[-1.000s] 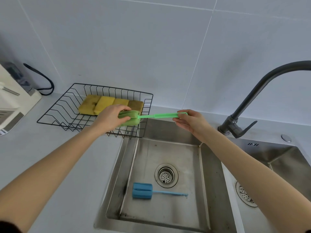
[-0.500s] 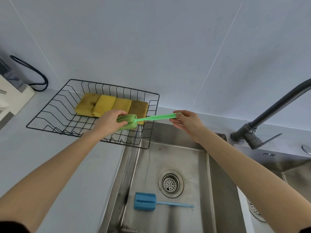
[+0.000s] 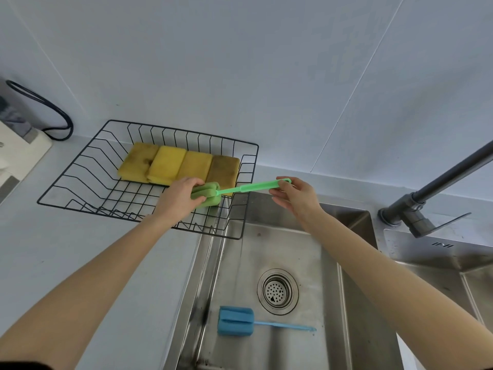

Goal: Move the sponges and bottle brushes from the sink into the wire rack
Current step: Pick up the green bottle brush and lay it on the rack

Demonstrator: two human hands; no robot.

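Observation:
A green bottle brush [image 3: 241, 188] hangs over the right end of the black wire rack [image 3: 80, 166]. My left hand [image 3: 180, 196] grips its foam head, and my right hand [image 3: 294, 194] pinches the far end of its handle. Several yellow and brown sponges [image 3: 178, 164] lie side by side at the back of the rack. A blue bottle brush [image 3: 236, 321] rests on the floor of the steel sink [image 3: 330, 263], left of the drain, handle pointing right.
A dark grey faucet [image 3: 426, 196] rises at the right beside a second basin [image 3: 474, 284]. A white appliance [image 3: 16, 153] with a black cable sits at the far left on the grey counter [image 3: 66, 249]. The tiled wall stands behind.
Both hands have carried the green brush slightly left, further over the rack. My view has shifted left and down. The blue brush has stayed put.

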